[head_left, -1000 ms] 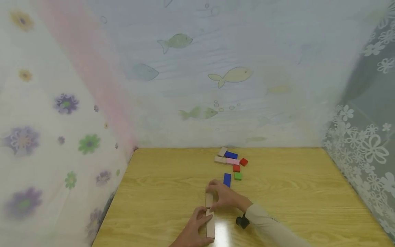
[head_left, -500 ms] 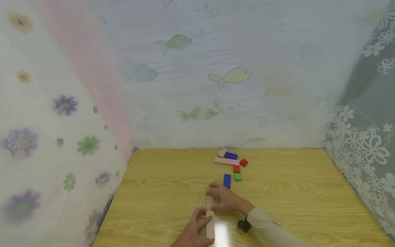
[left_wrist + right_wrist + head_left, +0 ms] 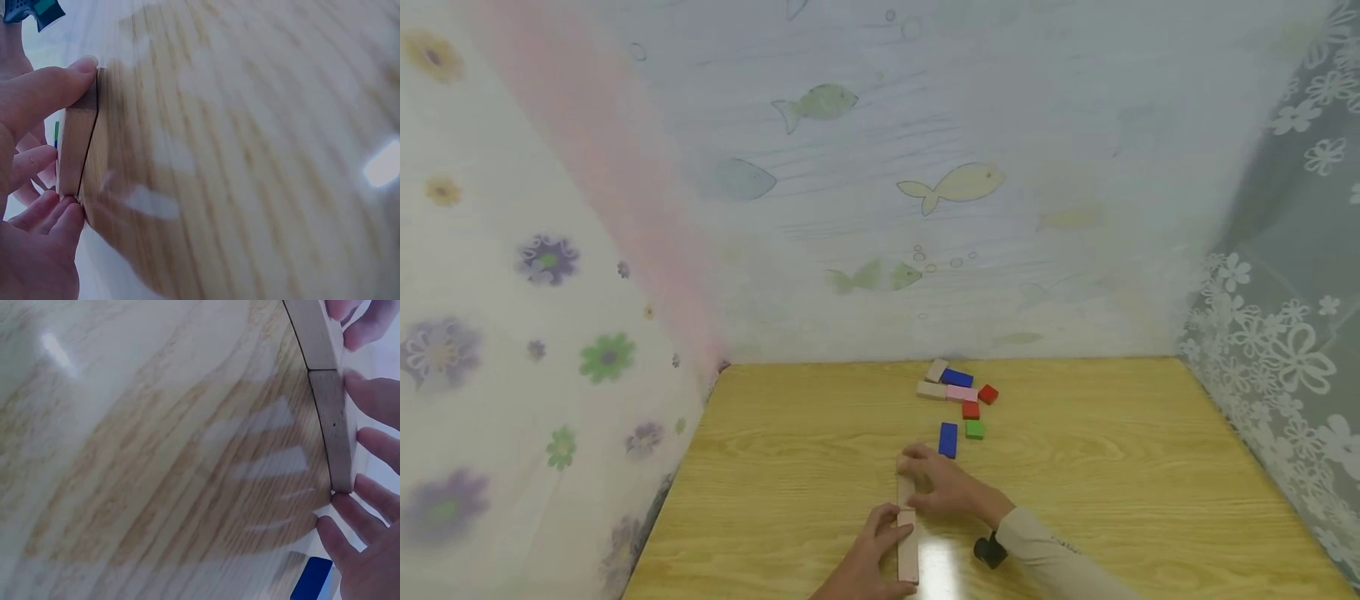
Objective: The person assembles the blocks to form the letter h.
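Two plain wooden blocks lie end to end in a line on the table, the near block meeting the far block. My left hand holds the near one, thumb at its near end and fingers toward the joint. The far one is gripped by my right hand, which covers part of its top and right side. In the right wrist view, the seam between the near block and the far block shows as a thin dark line.
Beyond the right hand lie a blue block and a green cube. Farther back are a red cube, another red cube, a pink block, a second blue block and two plain blocks. A black device sits at the right wrist.
Both hands keep their hold on the two wooden blocks, with almost no movement. The head view has shifted slightly.
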The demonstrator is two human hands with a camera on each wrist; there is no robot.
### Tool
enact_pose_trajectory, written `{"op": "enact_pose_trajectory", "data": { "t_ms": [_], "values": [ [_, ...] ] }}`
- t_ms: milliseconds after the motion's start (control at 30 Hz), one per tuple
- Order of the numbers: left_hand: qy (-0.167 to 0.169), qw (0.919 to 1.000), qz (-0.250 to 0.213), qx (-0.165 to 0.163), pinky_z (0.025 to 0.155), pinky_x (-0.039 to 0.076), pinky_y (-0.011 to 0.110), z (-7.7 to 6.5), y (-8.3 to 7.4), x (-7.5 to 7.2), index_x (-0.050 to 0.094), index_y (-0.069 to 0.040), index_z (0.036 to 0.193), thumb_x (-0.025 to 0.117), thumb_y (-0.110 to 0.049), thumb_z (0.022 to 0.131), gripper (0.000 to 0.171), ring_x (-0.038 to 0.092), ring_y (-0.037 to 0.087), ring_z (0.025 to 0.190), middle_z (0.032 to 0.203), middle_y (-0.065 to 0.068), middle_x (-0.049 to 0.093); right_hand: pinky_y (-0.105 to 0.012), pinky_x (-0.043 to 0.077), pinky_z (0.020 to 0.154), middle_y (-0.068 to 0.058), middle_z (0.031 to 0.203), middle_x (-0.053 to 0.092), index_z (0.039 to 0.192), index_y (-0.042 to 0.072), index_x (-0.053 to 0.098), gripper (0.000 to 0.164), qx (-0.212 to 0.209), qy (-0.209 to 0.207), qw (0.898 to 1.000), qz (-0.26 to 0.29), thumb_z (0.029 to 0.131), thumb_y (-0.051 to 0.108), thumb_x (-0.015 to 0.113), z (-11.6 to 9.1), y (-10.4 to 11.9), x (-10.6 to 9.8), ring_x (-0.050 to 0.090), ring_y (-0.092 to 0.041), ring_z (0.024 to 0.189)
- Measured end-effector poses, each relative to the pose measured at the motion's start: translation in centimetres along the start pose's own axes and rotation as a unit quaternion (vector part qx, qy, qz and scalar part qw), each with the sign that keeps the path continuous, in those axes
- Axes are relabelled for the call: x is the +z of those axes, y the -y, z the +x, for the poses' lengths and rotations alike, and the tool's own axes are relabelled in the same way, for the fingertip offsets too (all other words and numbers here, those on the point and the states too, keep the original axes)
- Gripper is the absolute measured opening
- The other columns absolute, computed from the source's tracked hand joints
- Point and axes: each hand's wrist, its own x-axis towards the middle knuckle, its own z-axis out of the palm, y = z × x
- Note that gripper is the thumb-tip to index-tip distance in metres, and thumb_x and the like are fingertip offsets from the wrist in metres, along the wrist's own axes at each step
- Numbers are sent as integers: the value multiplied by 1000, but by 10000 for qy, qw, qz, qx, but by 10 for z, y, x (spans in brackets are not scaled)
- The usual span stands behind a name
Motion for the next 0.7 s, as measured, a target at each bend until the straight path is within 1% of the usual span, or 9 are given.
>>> {"op": "enact_pose_trajectory", "data": {
  "t_ms": [100,233,333,433,500,567,633,700],
  "values": [
    [-5,10000,51,-12,99,45,35,0,0,0,50,1,133,74,-39,81,70,39,41,127,141,14,28,-50,42,100,-16,139,43,126,8,59,41,-31,-53,10000,-78,89,25,66,0,1,1,43,-33,126],
    [-22,9996,-44,-282,97,46,37,1,-4,-1,52,-3,133,69,-42,85,64,40,36,128,143,11,29,-51,41,101,-17,140,43,127,8,58,41,2,-62,9998,-187,90,22,65,0,2,0,43,-34,127],
    [-139,9987,21,-485,95,48,38,6,-4,-1,52,-9,134,62,-42,90,56,41,32,128,146,8,30,-49,42,100,-16,136,47,125,6,58,38,13,-269,9991,-340,90,19,65,1,2,-7,45,-33,125],
    [-247,9981,314,-461,96,47,42,13,-2,-3,52,-12,134,61,-39,92,51,39,31,131,149,7,30,-46,46,95,-12,126,54,119,4,60,31,-28,-603,9977,-307,90,15,64,1,1,-19,51,-29,117],
    [-255,9974,557,-386,99,45,45,17,-1,-6,53,-12,134,63,-37,91,51,37,31,132,150,6,30,-46,48,92,-11,121,55,116,2,61,28,-28,-747,9972,-75,90,12,64,-1,1,-29,53,-28,113],
    [-172,9967,719,-323,102,41,48,19,0,-9,52,-11,135,65,-35,90,53,33,30,135,151,5,30,-46,49,90,-9,120,55,116,2,60,27,23,-821,9966,70,91,12,63,-2,1,-40,53,-28,111],
    [-63,9961,822,-300,103,39,49,20,1,-12,51,-11,136,65,-34,90,54,31,30,137,152,5,30,-46,49,90,-10,120,55,116,1,60,27,45,-876,9961,73,92,14,63,-3,1,-51,54,-28,111],
    [27,9959,836,-334,104,37,50,19,2,-13,51,-10,136,65,-34,90,53,29,29,138,151,5,31,-46,49,91,-10,121,56,115,3,60,27,67,-924,9957,-84,91,16,64,-4,1,-62,53,-28,113]
  ]
}}
